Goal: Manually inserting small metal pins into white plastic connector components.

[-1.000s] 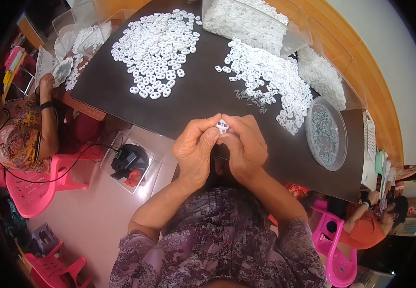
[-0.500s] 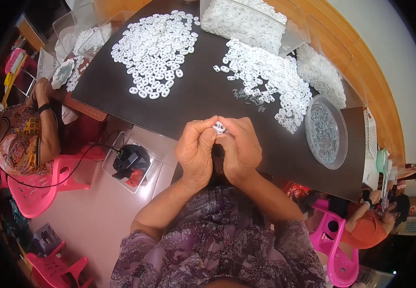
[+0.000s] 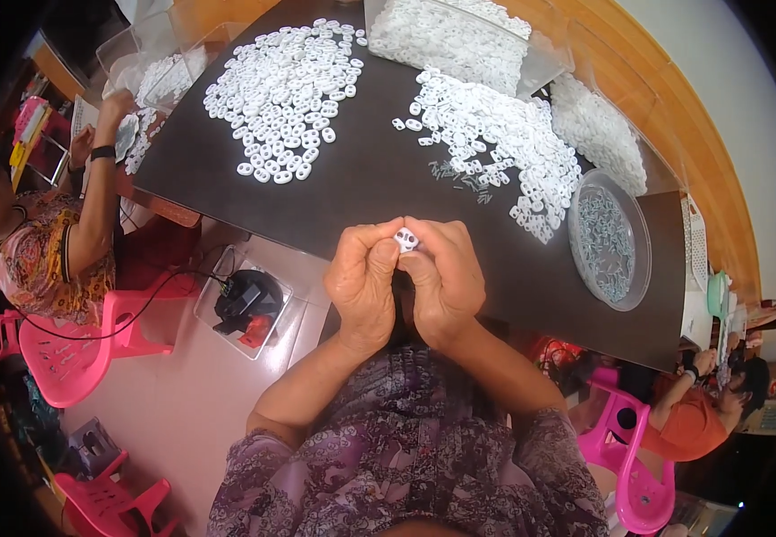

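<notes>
Between my fingertips is a small white plastic piece with dark holes point(image 3: 407, 239). My left hand point(image 3: 363, 285) pinches it from one side, thumb and forefinger closed on it. From the other side my right hand point(image 3: 446, 282) grips it the same way, and the fingertips of both hands meet above it. Part of the piece is covered by my thumbs. Both hands are just over the near edge of the dark table point(image 3: 361, 183). Beyond them lie a pile of white oval two-holed pieces point(image 3: 285, 89), a pile of white plastic parts point(image 3: 495, 130) and small grey pins point(image 3: 461, 179).
A round clear tray of grey pins point(image 3: 645, 259) stands at the right. Clear bins of white parts point(image 3: 450, 40) line the back. On the left one person point(image 3: 57, 237) works at another table; another person point(image 3: 687, 421) sits at the right. Pink chairs point(image 3: 66, 353) stand on the floor.
My hands stay together on the white piece, nearly still. The person at the left has reached an arm forward toward the white parts. The view has shifted slightly.
</notes>
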### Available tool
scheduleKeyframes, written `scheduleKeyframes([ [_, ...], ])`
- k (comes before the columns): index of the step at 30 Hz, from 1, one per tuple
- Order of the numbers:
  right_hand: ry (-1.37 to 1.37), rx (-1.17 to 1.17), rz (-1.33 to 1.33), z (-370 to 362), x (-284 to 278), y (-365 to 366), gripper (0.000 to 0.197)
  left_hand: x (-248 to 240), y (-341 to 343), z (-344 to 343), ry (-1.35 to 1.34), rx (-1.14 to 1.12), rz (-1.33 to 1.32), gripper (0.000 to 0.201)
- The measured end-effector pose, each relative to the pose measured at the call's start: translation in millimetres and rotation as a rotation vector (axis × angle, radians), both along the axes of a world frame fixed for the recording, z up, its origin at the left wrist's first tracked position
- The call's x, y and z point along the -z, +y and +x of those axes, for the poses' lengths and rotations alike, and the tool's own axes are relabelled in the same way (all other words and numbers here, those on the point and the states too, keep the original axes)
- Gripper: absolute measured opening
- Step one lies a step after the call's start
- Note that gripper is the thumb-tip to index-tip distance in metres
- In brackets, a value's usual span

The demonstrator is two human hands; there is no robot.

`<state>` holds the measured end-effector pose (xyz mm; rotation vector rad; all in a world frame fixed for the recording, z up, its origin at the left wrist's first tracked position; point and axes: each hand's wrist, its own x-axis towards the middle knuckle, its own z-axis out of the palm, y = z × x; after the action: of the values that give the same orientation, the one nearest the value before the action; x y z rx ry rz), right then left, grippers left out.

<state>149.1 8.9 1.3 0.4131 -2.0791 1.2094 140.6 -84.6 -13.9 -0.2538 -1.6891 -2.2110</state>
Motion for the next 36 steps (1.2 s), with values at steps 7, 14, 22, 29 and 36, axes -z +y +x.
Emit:
scheduleKeyframes([
  [7, 0.032, 0.045, -0.007, 1.0, 1.1, -0.7, 0.028, 0.0, 4.3, 3.1, -0.001, -0.012, -0.019, 0.013],
  [14, 0.113, 0.074, 0.062, -0.2, 4.2, 8.6, 0.033, -1.6, 12.9, 3.5, 0.047, -0.053, -0.101, 0.013],
  [22, 0.092, 0.081, 0.062, 1.5, 5.0, 19.5, 0.022, -3.9, 25.0, 4.2, 0.024, 0.010, -0.036, 0.012],
  [29, 0.078, 0.081, 0.033, -2.5, -3.4, 29.1, 0.023, -9.8, 26.0, -1.9, 0.025, 0.034, -0.100, 0.016],
  [36, -0.172, 0.052, -0.093, 1.0, -15.4, 44.8, 0.021, -15.5, 19.9, -8.9, -0.068, 0.234, -0.149, 0.027],
])
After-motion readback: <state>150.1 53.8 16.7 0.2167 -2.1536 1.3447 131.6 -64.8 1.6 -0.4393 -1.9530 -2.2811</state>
